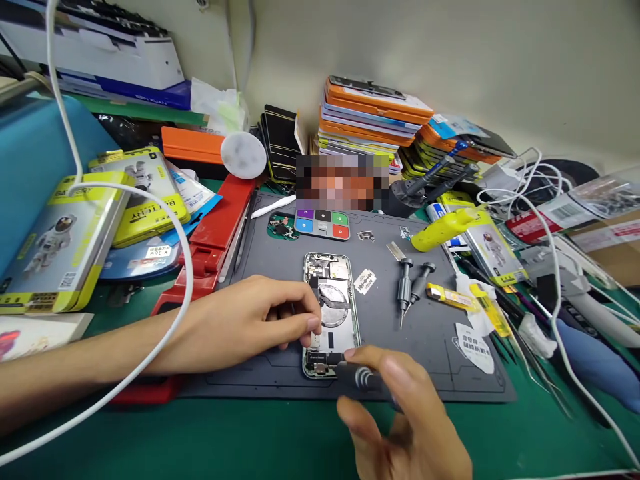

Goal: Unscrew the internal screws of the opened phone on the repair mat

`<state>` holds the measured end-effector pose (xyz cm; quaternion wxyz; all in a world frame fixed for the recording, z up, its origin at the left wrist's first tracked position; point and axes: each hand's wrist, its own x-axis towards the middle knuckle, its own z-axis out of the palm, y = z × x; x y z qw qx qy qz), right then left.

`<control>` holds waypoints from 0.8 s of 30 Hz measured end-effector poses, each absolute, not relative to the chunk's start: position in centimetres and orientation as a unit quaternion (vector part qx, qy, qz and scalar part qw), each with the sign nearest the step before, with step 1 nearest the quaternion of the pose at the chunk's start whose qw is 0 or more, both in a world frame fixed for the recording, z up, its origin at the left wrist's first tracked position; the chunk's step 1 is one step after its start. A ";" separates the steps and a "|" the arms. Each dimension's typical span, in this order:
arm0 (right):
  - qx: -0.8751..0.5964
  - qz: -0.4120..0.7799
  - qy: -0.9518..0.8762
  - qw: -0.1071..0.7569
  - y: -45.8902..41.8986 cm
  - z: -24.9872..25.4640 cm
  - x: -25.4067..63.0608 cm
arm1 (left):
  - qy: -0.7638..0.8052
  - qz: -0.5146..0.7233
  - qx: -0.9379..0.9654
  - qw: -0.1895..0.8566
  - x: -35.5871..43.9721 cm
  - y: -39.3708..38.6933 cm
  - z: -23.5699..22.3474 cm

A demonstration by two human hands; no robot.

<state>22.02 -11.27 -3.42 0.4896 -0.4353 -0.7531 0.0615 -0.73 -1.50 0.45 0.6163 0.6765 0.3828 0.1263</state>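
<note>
An opened phone [327, 340] lies face up on a dark grey work mat, its circuit parts and a round coil showing. At the phone's left edge is my left hand [270, 317], thumb and forefinger pinched together; whatever they may hold is too small to make out. My right hand [410, 417] grips a dark grey screwdriver [356, 377] over the phone's lower right end. The screwdriver's tip is hidden. To the right of the phone lie two grey screwdrivers [404, 290], a razor blade [365, 281] and a small flat metal blade [395, 251].
Above the phone sits a coloured compartment tray [323, 227]. A yellow bottle [440, 230] and tool holder [407, 193] stand at the mat's upper right. Yellow battery boxes [65, 247] and a red case [220, 227] crowd the left. A white cable [187, 267] arches across my left forearm.
</note>
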 end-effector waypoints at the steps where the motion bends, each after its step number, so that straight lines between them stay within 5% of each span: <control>1: -0.439 0.044 -0.753 0.489 -11.4 -3.4 22.1 | 0.382 0.126 0.677 0.617 -0.7 -1.5 0.4; 10: -0.488 -0.043 -0.670 0.557 -11.1 -4.2 21.1 | 0.385 0.117 0.685 0.608 -0.7 -1.6 0.2; 24: -0.440 -0.002 -0.738 0.511 -11.2 -3.4 21.3 | 0.384 0.117 0.679 0.615 -0.5 -1.5 0.2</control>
